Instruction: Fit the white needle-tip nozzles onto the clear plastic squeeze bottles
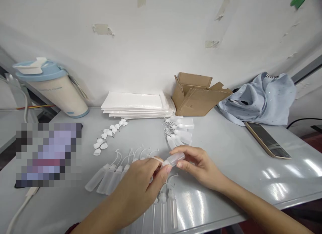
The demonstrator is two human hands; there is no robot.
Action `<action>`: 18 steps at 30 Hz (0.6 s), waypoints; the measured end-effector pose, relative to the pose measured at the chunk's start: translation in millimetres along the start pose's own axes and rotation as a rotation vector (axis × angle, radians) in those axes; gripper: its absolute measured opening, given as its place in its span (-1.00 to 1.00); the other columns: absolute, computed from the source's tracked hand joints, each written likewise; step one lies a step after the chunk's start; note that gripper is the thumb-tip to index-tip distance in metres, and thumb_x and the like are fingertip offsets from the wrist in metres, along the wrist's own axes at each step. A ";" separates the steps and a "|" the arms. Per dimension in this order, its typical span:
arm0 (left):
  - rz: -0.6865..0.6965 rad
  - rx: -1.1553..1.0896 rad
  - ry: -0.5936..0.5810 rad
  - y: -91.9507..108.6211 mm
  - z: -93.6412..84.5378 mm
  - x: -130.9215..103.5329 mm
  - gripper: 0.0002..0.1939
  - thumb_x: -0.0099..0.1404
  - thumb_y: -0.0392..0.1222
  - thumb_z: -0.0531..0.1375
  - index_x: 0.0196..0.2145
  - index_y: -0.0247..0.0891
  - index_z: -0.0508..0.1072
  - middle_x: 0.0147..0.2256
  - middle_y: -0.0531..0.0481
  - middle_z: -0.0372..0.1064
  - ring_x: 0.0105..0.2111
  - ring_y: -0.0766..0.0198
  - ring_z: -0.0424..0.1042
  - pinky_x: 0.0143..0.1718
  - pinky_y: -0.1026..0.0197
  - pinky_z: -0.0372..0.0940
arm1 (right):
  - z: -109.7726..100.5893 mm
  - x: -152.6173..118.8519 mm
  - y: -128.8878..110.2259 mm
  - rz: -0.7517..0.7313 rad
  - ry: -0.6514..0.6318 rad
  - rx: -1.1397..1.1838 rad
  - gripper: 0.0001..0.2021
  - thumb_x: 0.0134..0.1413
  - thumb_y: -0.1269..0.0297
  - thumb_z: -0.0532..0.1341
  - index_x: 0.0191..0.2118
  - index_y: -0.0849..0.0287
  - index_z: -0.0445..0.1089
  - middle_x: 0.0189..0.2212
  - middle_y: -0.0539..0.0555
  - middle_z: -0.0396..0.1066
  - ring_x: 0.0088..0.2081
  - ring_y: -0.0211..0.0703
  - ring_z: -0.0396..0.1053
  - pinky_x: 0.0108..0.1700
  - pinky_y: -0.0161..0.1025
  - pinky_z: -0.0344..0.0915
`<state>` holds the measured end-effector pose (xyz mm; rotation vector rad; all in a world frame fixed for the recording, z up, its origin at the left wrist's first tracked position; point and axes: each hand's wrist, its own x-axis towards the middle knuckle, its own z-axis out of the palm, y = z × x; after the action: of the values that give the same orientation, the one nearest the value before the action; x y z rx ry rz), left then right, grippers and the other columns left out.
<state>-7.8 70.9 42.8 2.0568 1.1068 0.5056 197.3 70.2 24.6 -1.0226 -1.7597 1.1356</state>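
Note:
Between my two hands is a small translucent bottle (pixel 177 157), tilted, with its white cap end toward the left. My left hand (pixel 148 180) pinches the cap end with thumb and fingers. The bottle's base end is gripped by the thumb and fingers of my right hand (pixel 197 163). Several similar bottles (pixel 108 180) with thin curved tubes lie left of and behind my left hand. More bottles (pixel 163 214) lie below it, partly hidden by my forearm. Another group of bottles (pixel 184 135) lies beyond my right hand. White caps with thin tips (pixel 104 136) lie in a curved row.
Along the wall stand a tumbler (pixel 62 89), a stack of white envelopes (pixel 136 104), an open cardboard box (pixel 193 101) and a blue cloth bag (pixel 264 99). One phone (pixel 268 140) lies at right; a pixelated device (pixel 52 150) and cable (pixel 21 207) are at left.

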 end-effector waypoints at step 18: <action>0.315 0.223 0.125 -12.8 9.4 -1.5 -0.71 0.44 -0.22 -0.07 -0.47 -0.23 0.17 -0.56 0.13 0.16 -0.59 0.38 0.13 -0.54 0.29 0.04 | -3.9 0.2 -0.3 0.250 -0.163 0.227 -0.63 0.23 0.02 0.12 -0.38 0.25 0.41 -0.66 -0.14 0.01 -0.61 -0.40 -0.04 -0.57 -0.37 -0.08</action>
<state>-9.7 70.3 26.9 2.4426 0.9473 0.6994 200.7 71.5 26.1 -1.0544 -1.6099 1.5760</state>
